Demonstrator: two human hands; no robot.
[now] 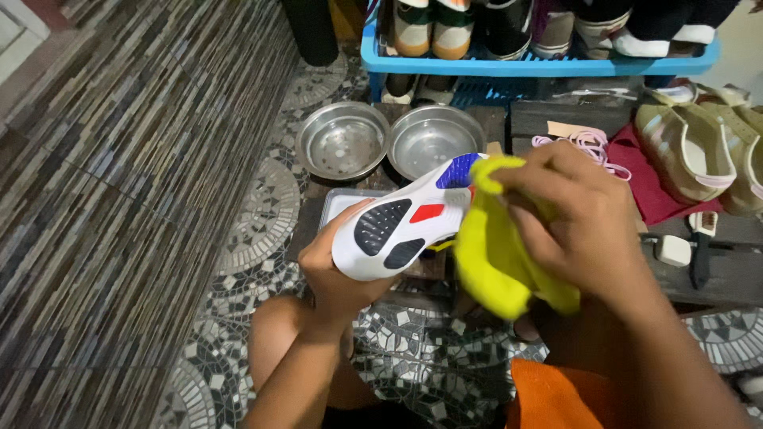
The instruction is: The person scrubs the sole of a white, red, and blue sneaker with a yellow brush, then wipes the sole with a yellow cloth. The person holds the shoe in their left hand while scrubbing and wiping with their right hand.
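Over the patterned mosaic floor, a white sneaker is being held sole-up above a shallow grey tray, well above the knees. Left hand is cupping the heel end from beneath, fingers closed around the shoe's edge, wrist bent up so the sole with its dark tread patches, red mark and blue toe is facing the camera. Turned this way, the underside is lying exposed to the cloth.

Right hand is clamping a bunched yellow cloth against the toe end, fingers curled over the cloth from above, forearm coming in from the lower right. Cloth is hanging below the palm in a thick fold and touching the shoe near the blue toe.

Just beyond the shoe, 2 empty steel bowls are sitting side by side. Behind them a blue plastic rack is holding several pairs of shoes. To the right, pale sandals are resting on a dark red cloth, with pink laces near them and a small brush lying on dark wooden boards.
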